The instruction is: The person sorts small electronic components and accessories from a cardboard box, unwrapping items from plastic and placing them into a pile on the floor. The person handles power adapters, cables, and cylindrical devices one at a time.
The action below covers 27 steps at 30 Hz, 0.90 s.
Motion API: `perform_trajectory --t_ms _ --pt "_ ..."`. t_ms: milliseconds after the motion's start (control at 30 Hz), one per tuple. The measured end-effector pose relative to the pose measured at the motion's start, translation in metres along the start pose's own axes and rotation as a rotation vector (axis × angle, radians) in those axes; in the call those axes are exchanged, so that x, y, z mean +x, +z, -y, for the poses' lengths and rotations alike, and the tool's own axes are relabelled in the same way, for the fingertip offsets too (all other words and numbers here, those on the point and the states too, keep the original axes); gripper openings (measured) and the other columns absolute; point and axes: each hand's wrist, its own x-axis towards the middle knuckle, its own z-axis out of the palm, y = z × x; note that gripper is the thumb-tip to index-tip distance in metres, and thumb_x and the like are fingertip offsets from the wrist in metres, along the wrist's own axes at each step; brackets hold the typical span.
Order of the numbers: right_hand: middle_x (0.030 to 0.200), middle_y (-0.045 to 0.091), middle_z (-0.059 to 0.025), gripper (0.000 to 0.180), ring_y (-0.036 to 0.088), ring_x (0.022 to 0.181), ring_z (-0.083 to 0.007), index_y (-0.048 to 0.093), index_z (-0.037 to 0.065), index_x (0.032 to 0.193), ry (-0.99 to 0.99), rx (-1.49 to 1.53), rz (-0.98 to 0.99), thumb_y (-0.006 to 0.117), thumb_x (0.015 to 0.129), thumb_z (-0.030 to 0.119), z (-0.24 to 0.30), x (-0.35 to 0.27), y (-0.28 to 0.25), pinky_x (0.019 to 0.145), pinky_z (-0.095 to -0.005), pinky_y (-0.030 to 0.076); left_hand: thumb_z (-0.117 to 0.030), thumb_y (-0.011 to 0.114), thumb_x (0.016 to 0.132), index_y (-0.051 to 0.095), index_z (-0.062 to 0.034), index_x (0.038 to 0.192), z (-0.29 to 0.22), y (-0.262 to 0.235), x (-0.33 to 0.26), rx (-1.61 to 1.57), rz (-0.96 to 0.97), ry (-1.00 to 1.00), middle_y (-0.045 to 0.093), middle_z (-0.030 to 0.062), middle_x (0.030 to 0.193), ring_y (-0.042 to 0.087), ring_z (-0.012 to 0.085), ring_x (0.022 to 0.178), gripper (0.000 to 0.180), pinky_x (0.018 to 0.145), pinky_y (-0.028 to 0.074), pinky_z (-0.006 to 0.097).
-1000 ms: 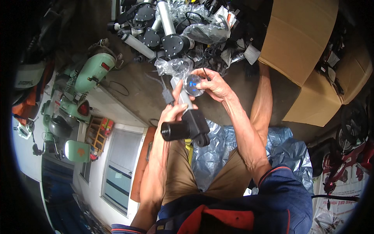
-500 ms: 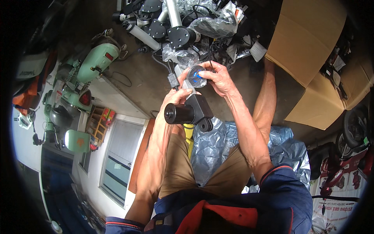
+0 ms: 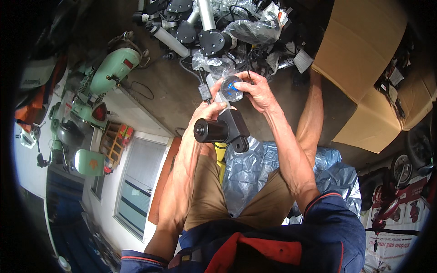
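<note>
In front of me is a linear actuator (image 3: 231, 125) with a black motor cylinder, a black mounting end and a pale grey metal tube. My left hand (image 3: 208, 108) is closed round the tube just above the motor. A small dark box on a cable (image 3: 204, 92) lies against the outer side of that hand. Between the thumb and fingers of my right hand (image 3: 258, 92) is a round clear-and-dark disc with blue marks (image 3: 232, 94), held against the tube. Its exact kind is unclear. A thin cable runs upward beside the right fingers.
Ahead lies a pile of similar actuators (image 3: 213, 43), cables and clear plastic bags (image 3: 252, 29). An open cardboard box (image 3: 359, 50) stands at right. Silvery plastic sheeting (image 3: 246, 173) lies below my arms, with a green scooter (image 3: 114, 70) at left.
Both hands keep their grips on the actuator and the disc. The small cable box has shifted slightly right and up; otherwise the scene only moves a little with the camera.
</note>
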Motion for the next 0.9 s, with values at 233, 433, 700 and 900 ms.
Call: perform_trajectory --t_ms 233,433,700,900 --pt "0.102 0.073 -0.0049 0.025 0.066 0.096 -0.0125 0.072 -0.001 0.109 0.021 -0.007 0.000 0.081 0.086 0.007 0.000 0.000 -0.001 0.093 -0.0307 0.053 0.002 0.060 0.088 0.033 -0.0209 0.164 0.000 0.004 -0.002 -0.087 -0.045 -0.021 0.069 0.0150 0.119 0.074 0.0251 0.096 0.084 0.085 0.061 0.035" --pt "0.109 0.069 -0.0039 0.040 0.067 0.099 -0.0130 0.067 0.001 0.115 -0.051 -0.027 0.064 0.085 0.079 0.001 0.003 -0.001 0.006 0.096 -0.0305 0.053 -0.007 0.063 0.091 0.031 -0.0133 0.164 0.001 0.003 0.001 -0.012 -0.022 0.018 0.069 0.0169 0.124 0.072 0.0250 0.103 0.080 0.091 0.060 0.036" --pt "0.108 0.069 -0.0027 0.043 0.065 0.101 -0.0116 0.067 0.003 0.116 -0.042 -0.065 0.044 0.085 0.077 -0.003 -0.002 0.003 0.001 0.094 -0.0303 0.054 -0.006 0.064 0.090 0.024 -0.0194 0.166 -0.012 0.011 -0.006 -0.032 -0.035 -0.116 0.069 0.0140 0.120 0.074 0.0248 0.094 0.088 0.082 0.063 0.035" --pt "0.107 0.070 -0.0012 0.046 0.066 0.098 -0.0094 0.067 0.003 0.115 -0.062 -0.078 0.059 0.088 0.074 -0.001 -0.009 0.003 0.004 0.090 -0.0283 0.056 -0.010 0.062 0.091 0.023 -0.0166 0.166 -0.007 0.009 -0.008 0.043 -0.035 -0.077 0.057 0.0135 0.141 0.070 0.0268 0.106 0.085 0.090 0.060 0.039"
